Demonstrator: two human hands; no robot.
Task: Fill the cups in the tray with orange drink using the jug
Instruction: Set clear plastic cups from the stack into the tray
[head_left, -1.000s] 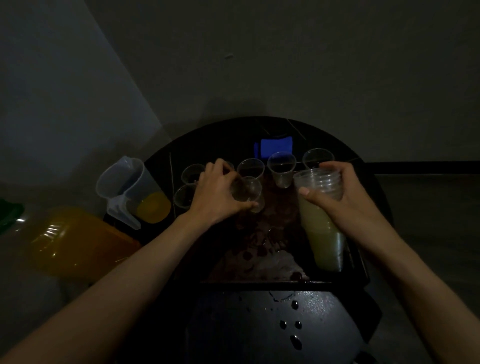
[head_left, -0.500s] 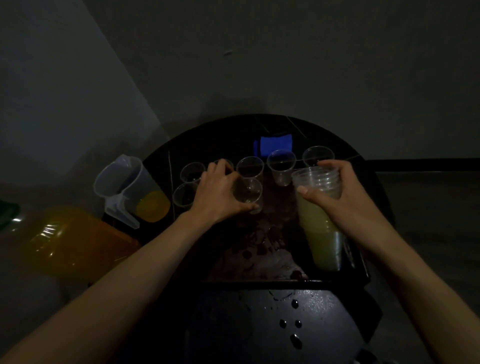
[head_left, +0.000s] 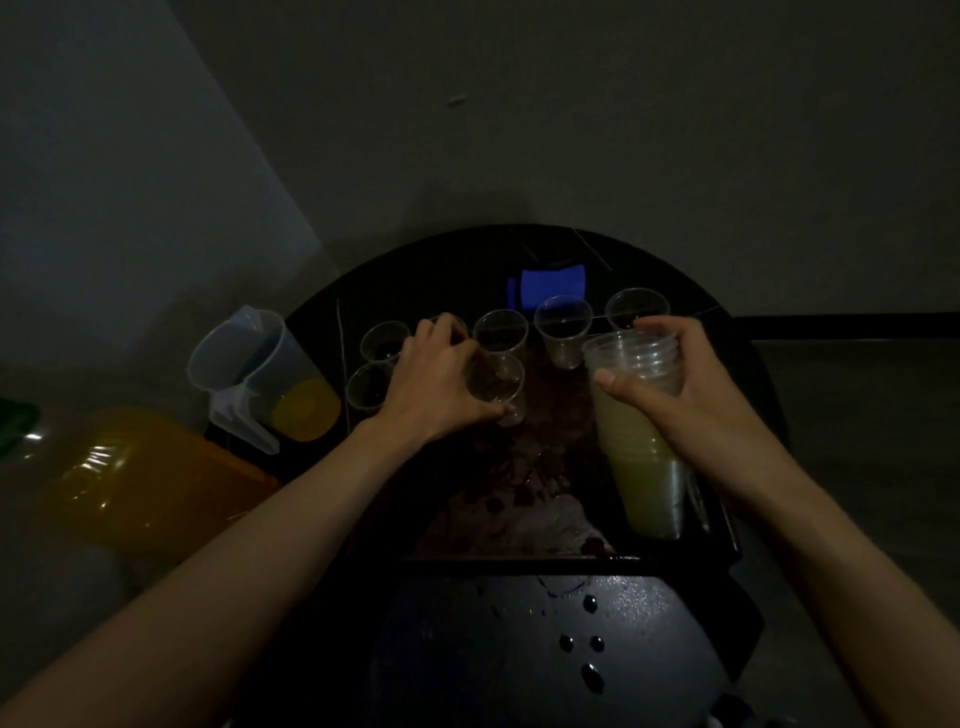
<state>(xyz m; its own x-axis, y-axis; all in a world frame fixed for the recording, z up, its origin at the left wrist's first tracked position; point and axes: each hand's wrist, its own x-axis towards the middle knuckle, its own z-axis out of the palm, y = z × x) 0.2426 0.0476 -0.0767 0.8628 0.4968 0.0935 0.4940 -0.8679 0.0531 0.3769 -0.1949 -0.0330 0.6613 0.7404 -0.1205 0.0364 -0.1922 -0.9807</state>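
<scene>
Shifted slightly: single cup (head_left: 496, 382), pinched by left hand (head_left: 436, 384) | cup stack (head_left: 641, 488) gripped by right hand (head_left: 691, 400) | jug (head_left: 249, 364) leftward, nearer left hand.

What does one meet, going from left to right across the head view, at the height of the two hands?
Large orange plastic container → clear plastic jug with orange drink → left hand gripping a single clear plastic cup → stack of clear plastic cups held by the right hand.

Cups (head_left: 563, 332) crowd the far end of the tray (head_left: 519, 557); its near middle is free.
</scene>
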